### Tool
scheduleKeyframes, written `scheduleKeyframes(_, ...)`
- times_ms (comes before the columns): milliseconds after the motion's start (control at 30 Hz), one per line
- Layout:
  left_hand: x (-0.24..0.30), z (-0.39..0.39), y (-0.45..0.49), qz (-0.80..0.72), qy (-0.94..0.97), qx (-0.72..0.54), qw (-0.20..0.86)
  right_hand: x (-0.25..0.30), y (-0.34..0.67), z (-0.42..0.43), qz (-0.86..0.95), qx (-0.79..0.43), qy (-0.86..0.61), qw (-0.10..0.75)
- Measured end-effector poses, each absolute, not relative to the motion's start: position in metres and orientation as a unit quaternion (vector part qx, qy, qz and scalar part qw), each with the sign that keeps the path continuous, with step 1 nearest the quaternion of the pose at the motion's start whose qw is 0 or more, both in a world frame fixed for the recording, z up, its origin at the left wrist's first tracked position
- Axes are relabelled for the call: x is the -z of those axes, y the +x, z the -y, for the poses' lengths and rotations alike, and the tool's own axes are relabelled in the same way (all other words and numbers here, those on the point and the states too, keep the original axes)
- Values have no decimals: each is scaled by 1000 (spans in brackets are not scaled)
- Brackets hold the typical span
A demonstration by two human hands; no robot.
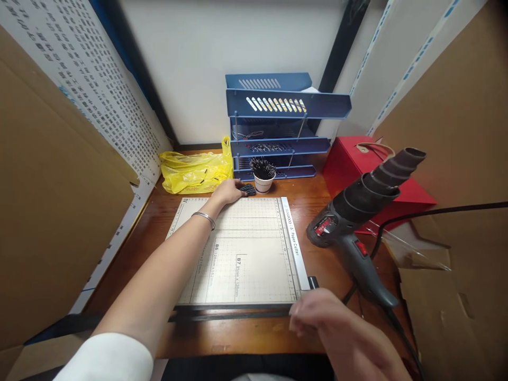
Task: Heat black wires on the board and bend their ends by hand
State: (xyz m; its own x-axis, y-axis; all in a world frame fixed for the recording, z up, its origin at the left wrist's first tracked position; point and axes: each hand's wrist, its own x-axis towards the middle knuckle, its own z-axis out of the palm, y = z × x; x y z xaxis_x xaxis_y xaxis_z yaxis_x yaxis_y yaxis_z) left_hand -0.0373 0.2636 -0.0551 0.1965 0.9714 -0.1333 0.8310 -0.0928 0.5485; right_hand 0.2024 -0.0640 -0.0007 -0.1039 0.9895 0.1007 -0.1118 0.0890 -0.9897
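**Left hand (229,191) at the dark strips (248,189), right hand (317,312) by the paper cutter (264,264)**

Dark strips: I see them just above frame centre, at the cutter's far edge. Left hand's fingertips reach them; I cannot tell from here whether they pinch or only touch. Paper cup (263,184) just right of the strips, crowded with thin black pieces (263,168). Gridded cutter board fills mid-frame, left forearm stretched over it. Right hand, lower right of centre, at the board's near right corner: fingers curled, blurred; I cannot tell if they hold anything. Farther out: yellow bag (190,172) left of centre, blue tray rack (329,106) upper centre, heat gun (345,211) and red box (343,151) at right.
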Motion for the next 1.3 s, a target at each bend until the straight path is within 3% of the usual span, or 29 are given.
scheduleKeyframes(100,54,-262,-37,-620,727,-134,265,6,195,49,531,-382,-506,562)
scheduleKeyframes(233,51,-259,-37,-620,727,-143,259,30,203,39,595,-213,-592,501)
scheduleKeyframes(333,47,-253,-41,-632,722,-151,238,37,210,32,631,-168,-609,450)
scheduleKeyframes(533,37,-249,-54,-648,722,-109,219,10,199,8,705,-212,-558,384)
scheduleKeyframes(800,23,-266,-37,-623,746,-49,229,10,194,15,691,-230,-567,384)
scheduleKeyframes(1033,-9,-224,-63,-641,722,-185,182,16,196,22,658,-243,-582,412)
scheduleKeyframes(1300,-8,-44,-24,-555,669,-401,290,5,171,1,584,-407,-546,441)
